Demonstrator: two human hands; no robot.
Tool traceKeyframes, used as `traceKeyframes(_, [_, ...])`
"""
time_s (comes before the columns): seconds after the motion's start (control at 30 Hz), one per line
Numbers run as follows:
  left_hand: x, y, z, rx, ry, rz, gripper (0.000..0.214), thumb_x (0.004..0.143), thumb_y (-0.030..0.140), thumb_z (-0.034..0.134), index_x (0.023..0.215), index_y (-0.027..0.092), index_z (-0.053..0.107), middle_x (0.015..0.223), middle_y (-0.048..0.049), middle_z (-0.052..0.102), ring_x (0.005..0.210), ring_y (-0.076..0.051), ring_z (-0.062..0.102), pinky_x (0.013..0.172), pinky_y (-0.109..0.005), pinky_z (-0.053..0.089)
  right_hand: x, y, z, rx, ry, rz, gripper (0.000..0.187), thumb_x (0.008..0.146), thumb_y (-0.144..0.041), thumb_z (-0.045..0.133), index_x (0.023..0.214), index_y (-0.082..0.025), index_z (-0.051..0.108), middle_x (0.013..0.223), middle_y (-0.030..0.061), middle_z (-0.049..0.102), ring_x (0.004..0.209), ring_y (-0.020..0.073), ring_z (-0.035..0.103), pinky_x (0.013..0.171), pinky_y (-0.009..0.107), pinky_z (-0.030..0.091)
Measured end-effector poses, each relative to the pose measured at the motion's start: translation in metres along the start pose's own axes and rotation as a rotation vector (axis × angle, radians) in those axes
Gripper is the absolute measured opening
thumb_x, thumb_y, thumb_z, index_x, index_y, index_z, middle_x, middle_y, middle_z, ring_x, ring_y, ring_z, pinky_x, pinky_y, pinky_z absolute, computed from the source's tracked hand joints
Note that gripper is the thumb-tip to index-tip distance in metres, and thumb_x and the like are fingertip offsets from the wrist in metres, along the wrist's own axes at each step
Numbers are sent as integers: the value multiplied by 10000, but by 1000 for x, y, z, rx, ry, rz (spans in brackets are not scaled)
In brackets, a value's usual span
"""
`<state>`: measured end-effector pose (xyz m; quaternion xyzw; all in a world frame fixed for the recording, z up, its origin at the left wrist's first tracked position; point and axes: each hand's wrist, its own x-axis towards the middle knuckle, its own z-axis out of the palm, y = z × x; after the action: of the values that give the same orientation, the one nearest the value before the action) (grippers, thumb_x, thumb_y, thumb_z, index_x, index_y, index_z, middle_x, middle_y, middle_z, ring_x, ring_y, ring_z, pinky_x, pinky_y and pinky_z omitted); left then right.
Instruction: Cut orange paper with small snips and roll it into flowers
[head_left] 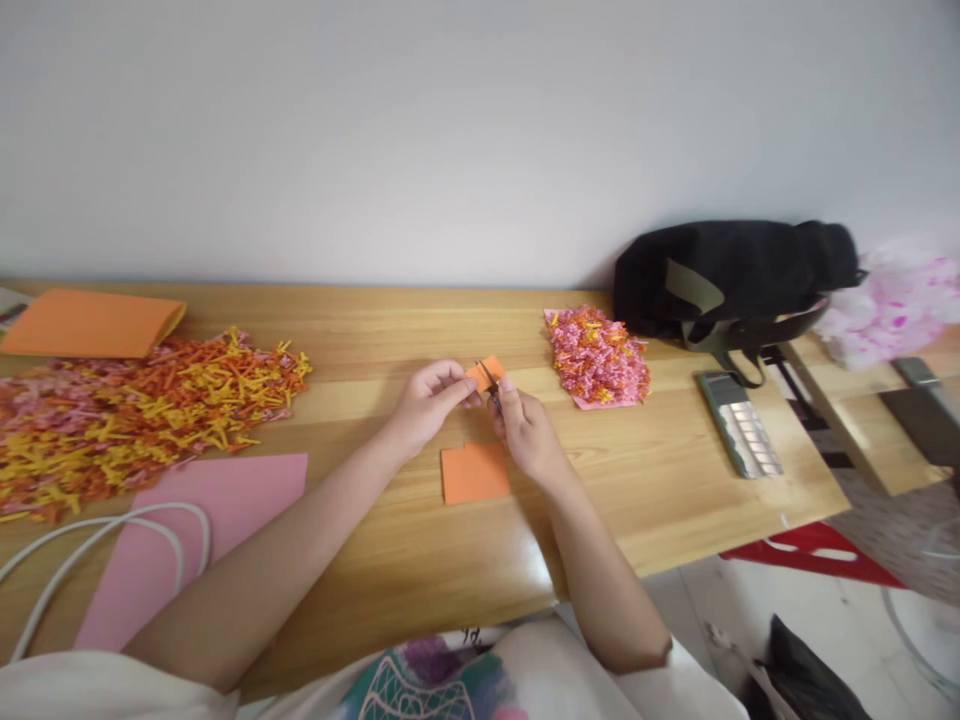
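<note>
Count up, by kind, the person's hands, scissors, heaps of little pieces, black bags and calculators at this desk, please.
Left hand and right hand: 2
Scissors: 1
Left heap and right heap: 2
Black bag: 1
Calculator: 1
Total: 7

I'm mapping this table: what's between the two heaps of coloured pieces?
In head view, the left hand holding orange paper and the right hand holding scissors; more orange paper lies on the near side.
</note>
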<state>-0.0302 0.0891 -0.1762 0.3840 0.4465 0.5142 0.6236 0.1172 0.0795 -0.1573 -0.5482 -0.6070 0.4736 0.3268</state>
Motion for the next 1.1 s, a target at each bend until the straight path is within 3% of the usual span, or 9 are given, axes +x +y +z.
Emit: traceKeyframes(1.1, [0,1,1,1,-7,-19,223,679,328,732,625,171,584,582,7,656,604,-122,590,650,-268,454,2,0,3,-102,31,13,607,889,-736,260,577,-241,420,496,-20,408,480,138,388,503,281,291])
